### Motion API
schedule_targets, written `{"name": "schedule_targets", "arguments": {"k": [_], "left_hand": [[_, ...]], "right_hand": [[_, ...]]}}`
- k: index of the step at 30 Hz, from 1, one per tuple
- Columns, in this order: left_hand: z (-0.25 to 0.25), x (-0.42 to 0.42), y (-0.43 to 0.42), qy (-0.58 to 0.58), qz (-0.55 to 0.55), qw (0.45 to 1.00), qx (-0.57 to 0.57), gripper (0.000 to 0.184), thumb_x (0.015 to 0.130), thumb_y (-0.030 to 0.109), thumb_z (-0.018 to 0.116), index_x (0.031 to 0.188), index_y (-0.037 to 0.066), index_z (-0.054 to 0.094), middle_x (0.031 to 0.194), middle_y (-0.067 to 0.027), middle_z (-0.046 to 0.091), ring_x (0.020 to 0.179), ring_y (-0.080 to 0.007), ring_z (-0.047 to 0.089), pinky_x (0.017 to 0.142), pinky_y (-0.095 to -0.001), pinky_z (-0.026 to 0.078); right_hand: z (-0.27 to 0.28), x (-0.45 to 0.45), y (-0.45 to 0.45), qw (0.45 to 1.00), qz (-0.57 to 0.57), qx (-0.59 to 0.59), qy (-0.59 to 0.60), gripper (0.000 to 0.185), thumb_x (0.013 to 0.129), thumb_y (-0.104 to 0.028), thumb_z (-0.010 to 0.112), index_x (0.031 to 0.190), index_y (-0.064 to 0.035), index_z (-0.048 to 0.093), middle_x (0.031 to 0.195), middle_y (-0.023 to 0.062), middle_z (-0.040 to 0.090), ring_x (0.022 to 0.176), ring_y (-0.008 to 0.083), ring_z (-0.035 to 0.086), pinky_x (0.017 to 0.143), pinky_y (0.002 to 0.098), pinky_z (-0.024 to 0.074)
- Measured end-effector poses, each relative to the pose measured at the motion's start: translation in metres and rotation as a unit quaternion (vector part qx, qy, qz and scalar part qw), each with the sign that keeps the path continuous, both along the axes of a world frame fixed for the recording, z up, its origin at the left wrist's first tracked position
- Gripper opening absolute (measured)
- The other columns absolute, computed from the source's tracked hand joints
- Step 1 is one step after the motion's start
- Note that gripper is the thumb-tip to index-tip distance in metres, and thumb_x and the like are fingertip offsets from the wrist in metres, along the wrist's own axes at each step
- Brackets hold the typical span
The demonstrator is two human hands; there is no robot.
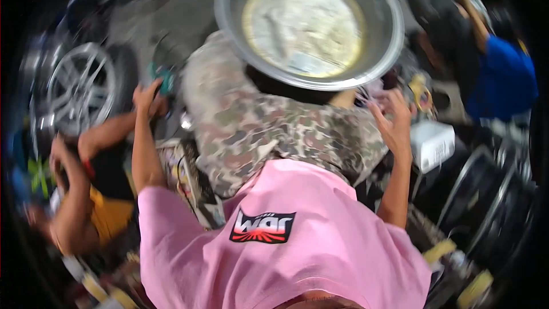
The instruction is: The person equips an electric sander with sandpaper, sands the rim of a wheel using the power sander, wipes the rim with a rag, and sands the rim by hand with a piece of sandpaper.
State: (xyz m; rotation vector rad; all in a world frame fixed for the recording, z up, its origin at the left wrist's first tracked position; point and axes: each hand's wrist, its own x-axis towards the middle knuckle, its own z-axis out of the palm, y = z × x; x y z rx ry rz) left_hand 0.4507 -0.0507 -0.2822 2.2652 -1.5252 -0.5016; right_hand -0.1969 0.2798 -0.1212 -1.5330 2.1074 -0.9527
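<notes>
My left hand [147,97] is raised at the left with the thumb and a finger apart, and no object shows in it. Close by it is a small teal item [164,79], too blurred to name. At the right, my right hand [394,115] has its thumb apart from its curved fingers. A crumpled whitish-purple item [369,92] lies beside its fingertips; I cannot tell whether they touch. In front of my camouflage trousers [286,126] stands a big grey metal basin [383,34], holding cloudy pale liquid [303,23] with a yellowish edge.
An alloy wheel [83,83] stands at the left, near a seated person in a yellow-orange garment [111,214]. Another person in a blue shirt [500,80] works at the upper right. A white box [433,144] and dark wheel rims [474,200] are on my right.
</notes>
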Motion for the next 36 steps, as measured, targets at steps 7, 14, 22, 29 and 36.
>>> {"name": "schedule_targets", "arguments": {"k": [7,14,22,29,36], "left_hand": [[-0.126,0.049,0.004,-0.036,-0.005,0.988,0.148,0.081,0.074,0.055,0.086,0.124,-0.005,0.067,0.111,-0.0235,0.074,0.104,-0.0335,0.071,0.093,-0.0430,0.053],[-0.158,0.023,0.014,-0.070,-0.008,0.976,0.207,0.072,0.078,0.055,0.083,0.117,-0.004,0.070,0.101,-0.0215,0.075,0.096,-0.0342,0.073,0.088,-0.0440,0.054],[-0.138,0.075,-0.017,-0.120,-0.129,0.974,0.139,0.064,0.083,0.055,0.080,0.109,-0.003,0.074,0.089,-0.0191,0.076,0.086,-0.0351,0.074,0.083,-0.0450,0.055],[0.095,-0.055,-0.051,0.057,-0.176,0.957,-0.223,0.030,0.100,0.024,0.072,0.108,-0.004,0.074,0.096,-0.0114,0.076,0.088,-0.0143,0.067,0.083,-0.0304,0.053],[0.281,-0.365,0.067,0.188,-0.528,0.809,-0.178,0.025,0.097,0.013,0.071,0.119,0.003,0.071,0.109,-0.0049,0.072,0.098,-0.0134,0.068,0.089,-0.0279,0.053]], "right_hand": [[-0.043,-0.075,0.081,0.971,-0.217,0.076,0.064,0.023,0.086,-0.015,0.078,0.102,-0.0003,0.070,0.087,0.0118,0.059,0.073,0.0253,0.058,0.071,0.0377,0.0487],[-0.140,-0.081,0.044,0.969,-0.128,0.165,0.134,0.024,0.087,-0.022,0.077,0.101,-0.0029,0.073,0.105,0.0182,0.062,0.088,0.0338,0.067,0.081,0.0447,0.0542],[-0.374,-0.169,-0.003,0.880,-0.110,0.417,0.201,0.035,0.081,-0.032,0.078,0.102,-0.0031,0.077,0.117,0.0288,0.069,0.116,0.0465,0.064,0.101,0.0498,0.0548],[-0.262,-0.159,-0.002,0.933,-0.244,0.184,0.188,0.024,0.078,-0.021,0.081,0.087,0.0008,0.076,0.089,0.0223,0.075,0.087,0.0402,0.074,0.079,0.0483,0.0577],[-0.064,-0.118,0.017,0.924,-0.325,-0.190,0.067,0.016,0.085,-0.009,0.078,0.082,-0.0036,0.063,0.069,-0.0027,0.060,0.061,0.0059,0.053,0.060,0.0243,0.0445]]}}
